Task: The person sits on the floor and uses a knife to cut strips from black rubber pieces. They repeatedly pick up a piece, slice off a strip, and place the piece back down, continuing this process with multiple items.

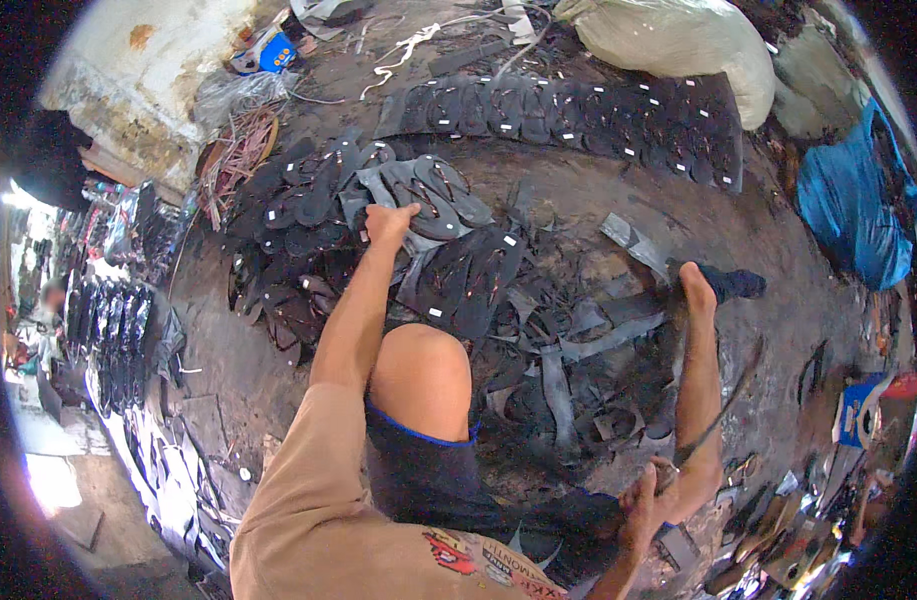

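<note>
Fingers of the right hand (643,500) curl narrow at the near right, beside the bent leg; a thin dark strip (724,408) extends past them, but I cannot tell whether they hold it. Beyond the raised knee (420,375), to its right, lie tangled rubber scraps (555,395) — offcuts by their look, so some cutting seems done. Farther off, left of the middle, the left hand (389,224) appears to pinch the near edge of a grey sheet (376,187) bearing sandals (444,190). Straps seem fitted there, while the material around the soles looks untrimmed. Dark sandals pile up (313,200) just left of it. At the far side stretches a long row of strapped sandals (518,108) — apparently joined, and so left to separate.
</note>
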`<action>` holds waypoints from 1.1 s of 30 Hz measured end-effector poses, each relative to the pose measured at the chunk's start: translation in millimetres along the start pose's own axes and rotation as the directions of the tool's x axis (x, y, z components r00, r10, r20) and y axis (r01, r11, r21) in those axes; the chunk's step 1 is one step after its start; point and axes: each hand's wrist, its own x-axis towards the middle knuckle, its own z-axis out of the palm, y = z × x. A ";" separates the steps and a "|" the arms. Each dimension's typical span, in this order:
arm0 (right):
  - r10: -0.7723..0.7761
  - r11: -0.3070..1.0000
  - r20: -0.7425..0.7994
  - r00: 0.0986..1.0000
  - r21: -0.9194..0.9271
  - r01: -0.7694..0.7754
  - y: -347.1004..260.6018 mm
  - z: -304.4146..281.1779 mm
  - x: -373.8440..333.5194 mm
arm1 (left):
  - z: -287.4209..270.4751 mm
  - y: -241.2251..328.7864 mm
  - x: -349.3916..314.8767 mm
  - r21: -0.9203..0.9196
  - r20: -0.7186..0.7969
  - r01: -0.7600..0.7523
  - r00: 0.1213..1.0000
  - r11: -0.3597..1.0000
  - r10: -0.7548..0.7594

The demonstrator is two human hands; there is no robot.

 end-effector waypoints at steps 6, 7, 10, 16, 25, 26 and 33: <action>-0.025 1.000 0.107 0.994 -0.016 0.027 -14.2 47.1 21.2 | -60.8 16.5 -10.2 -0.625 0.721 0.489 0.660 0.609 0.210; -0.090 0.995 0.069 0.994 -0.046 0.094 -17.7 31.9 32.3 | -75.6 60.9 -89.1 -0.630 0.742 0.472 0.600 0.617 0.298; -0.139 0.981 0.218 0.966 0.166 0.104 -77.7 56.3 55.1 | -152.1 82.3 -155.0 -0.703 0.630 0.112 0.557 0.702 0.542; -0.348 0.867 0.469 0.811 0.490 0.089 -167.2 70.3 67.0 | -215.6 120.6 -323.5 -0.650 0.664 0.034 0.512 0.759 0.545; -0.559 0.816 -0.045 0.828 0.145 0.559 -162.5 110.0 -26.7 | -141.3 50.6 -384.0 -0.429 0.220 -0.741 0.470 0.517 0.855; -0.595 0.796 -0.026 0.803 0.125 0.593 -155.6 105.2 -14.4 | -140.9 55.1 -387.0 -0.383 0.234 -0.740 0.502 0.554 0.833; -0.025 0.923 0.565 0.825 0.330 -0.198 -164.5 77.3 51.3 | -161.7 -3.5 -401.9 -0.658 0.748 0.427 0.466 0.620 0.473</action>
